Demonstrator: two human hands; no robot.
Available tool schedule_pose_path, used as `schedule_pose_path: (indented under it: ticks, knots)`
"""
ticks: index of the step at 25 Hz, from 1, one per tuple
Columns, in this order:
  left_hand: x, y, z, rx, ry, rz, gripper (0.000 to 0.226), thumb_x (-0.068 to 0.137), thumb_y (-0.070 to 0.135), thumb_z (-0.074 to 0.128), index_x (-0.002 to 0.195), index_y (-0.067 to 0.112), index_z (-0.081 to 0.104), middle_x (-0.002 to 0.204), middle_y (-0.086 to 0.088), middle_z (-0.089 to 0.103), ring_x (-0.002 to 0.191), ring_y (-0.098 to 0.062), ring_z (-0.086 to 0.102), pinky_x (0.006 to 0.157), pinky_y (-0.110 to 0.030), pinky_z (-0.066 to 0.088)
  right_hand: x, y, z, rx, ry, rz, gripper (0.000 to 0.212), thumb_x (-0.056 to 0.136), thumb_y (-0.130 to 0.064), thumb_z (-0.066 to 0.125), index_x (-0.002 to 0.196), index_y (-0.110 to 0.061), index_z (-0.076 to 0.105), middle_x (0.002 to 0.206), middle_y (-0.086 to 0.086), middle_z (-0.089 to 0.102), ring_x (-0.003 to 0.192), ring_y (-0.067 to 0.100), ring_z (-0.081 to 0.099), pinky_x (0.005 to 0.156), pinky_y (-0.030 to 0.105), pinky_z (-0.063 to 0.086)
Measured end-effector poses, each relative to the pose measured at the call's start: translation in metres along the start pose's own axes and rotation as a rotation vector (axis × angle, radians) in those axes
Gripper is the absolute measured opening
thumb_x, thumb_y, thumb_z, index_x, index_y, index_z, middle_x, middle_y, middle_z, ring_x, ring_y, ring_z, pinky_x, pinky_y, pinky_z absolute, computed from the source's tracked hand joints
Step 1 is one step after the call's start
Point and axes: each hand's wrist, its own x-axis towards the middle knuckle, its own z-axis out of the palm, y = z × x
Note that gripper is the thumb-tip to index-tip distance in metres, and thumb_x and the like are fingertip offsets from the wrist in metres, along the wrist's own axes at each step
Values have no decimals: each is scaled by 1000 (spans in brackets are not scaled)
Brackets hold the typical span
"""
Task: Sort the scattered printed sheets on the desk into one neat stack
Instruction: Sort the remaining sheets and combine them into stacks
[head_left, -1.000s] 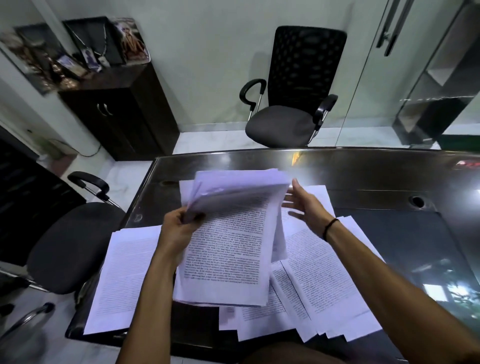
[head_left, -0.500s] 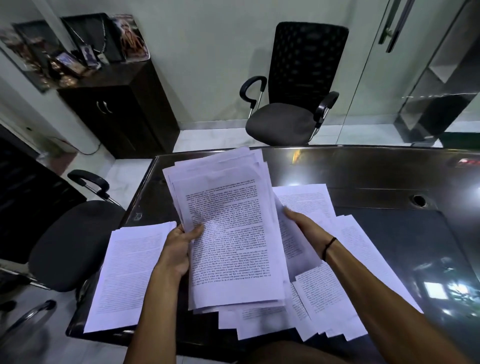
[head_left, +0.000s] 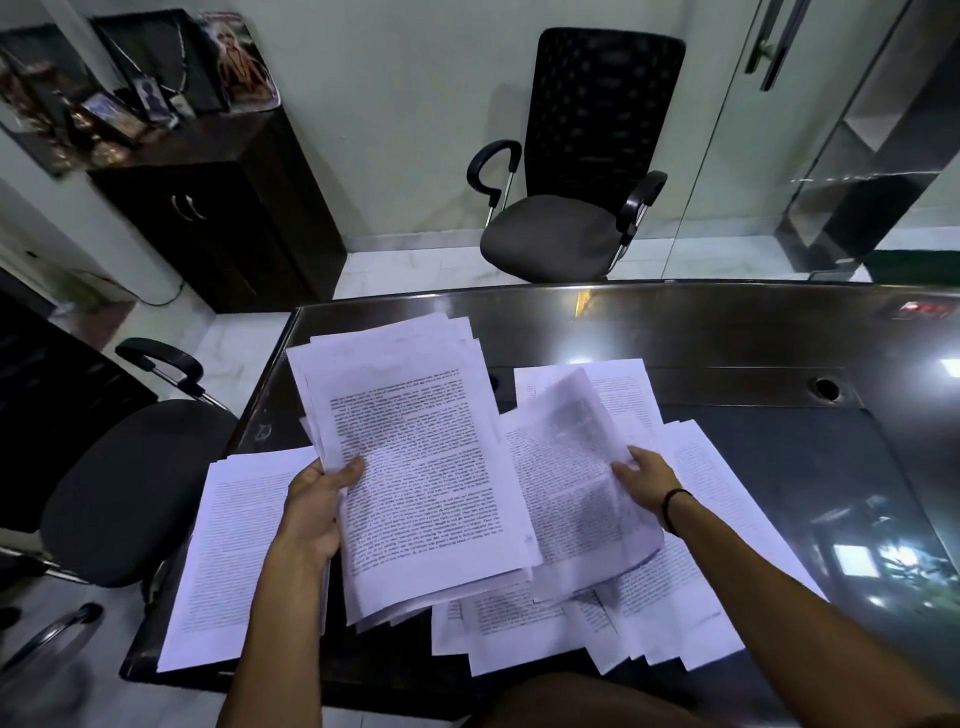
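White printed sheets, item one: bundle (head_left: 415, 467), gathered unevenly with edges fanned, held raised over the dark glossy worktop (head_left: 727, 332), seemingly so further pages can be added behind or on it. Left hand (head_left: 317, 514) grips bundle at its 8 o'clock edge, thumb curled over the front, fingers hidden behind. Item two: single sheet (head_left: 576, 478), blurred and curling, lifted just right of bundle; right hand (head_left: 644, 483) pinches its 3 o'clock edge, fingers partly closed around the paper, probably to carry it across to the bundle. Item three: loose sheets (head_left: 727, 597), overlapping and skewed, lying flat on worktop from 3 to 5 o'clock of bundle, not yet collected. Item four: separate pile (head_left: 234, 545), flat at worktop's 8 o'clock corner, fairly squared, overhanging the near edge slightly. Judgement: gathering partly done; much paper remains spread. Surrounds: office chair (head_left: 571, 208) at 12 o'clock beyond worktop, second chair (head_left: 119, 493) at 9 o'clock, dark cabinet (head_left: 218, 218) at 11 o'clock.
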Motion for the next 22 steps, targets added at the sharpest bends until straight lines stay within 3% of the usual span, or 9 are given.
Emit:
schedule_pose_path:
  ticks: [3,4,6,8,9,12,15,19,22]
  knots:
    - [-1,-7,10,15,2,-15,29,91,0,67,120,3,69,111,-13,76,91,-28,75,67,-37,63,-14,-11,11,-198,288,72,69,90,-55,59,141,-12,44,142,16,47,125,38,50,104,48,41]
    - [-1,-10,14,21,-9,-20,30,91,0,67,120,3,69,110,-13,77,92,-28,75,67,-36,63,-22,-24,13,-129,279,36,77,85,-68,55,140,-14,45,142,12,48,125,35,51,105,49,41]
    - [1,-15,24,31,-65,-36,34,90,0,67,124,2,67,116,-15,75,99,-31,74,69,-35,62,-34,-62,12,332,-77,-23,84,78,-84,45,133,-21,56,135,3,59,118,24,59,106,46,44]
    - [1,-18,34,53,-121,-46,36,91,0,66,126,2,65,121,-17,73,99,-30,74,71,-35,62,-49,-95,16,599,-465,-61,69,85,-75,46,128,-24,62,125,-4,68,111,17,65,103,40,48]
    - [0,-17,38,75,-137,-38,36,92,0,65,127,3,64,122,-16,72,98,-30,75,71,-36,62,-52,-105,19,601,-529,-139,56,91,-61,55,129,-21,62,125,-3,68,112,16,66,102,38,49]
    - [-6,-5,36,186,-153,62,50,92,10,69,139,18,54,125,-6,72,108,-29,72,82,-42,61,-53,-115,32,616,-507,-312,39,90,-19,71,127,-9,62,122,6,70,110,25,68,101,41,52]
    - [-9,4,24,242,-159,102,61,88,25,74,143,31,47,129,5,70,110,-21,72,88,-40,57,-48,-109,32,718,-519,-349,41,91,-13,68,131,-6,58,125,9,69,114,28,66,101,42,52]
    - [-15,-10,34,202,-282,22,40,98,13,60,136,21,57,130,-5,70,114,-28,70,96,-45,54,-50,-109,36,726,-665,-324,43,94,-11,63,136,-8,54,130,7,66,119,28,63,102,43,50]
    - [-10,-27,39,232,-256,8,42,94,0,63,132,18,59,125,-8,72,110,-32,71,85,-44,60,-45,-99,53,602,-548,-305,43,91,-11,69,132,-12,57,127,4,67,116,26,65,102,44,51]
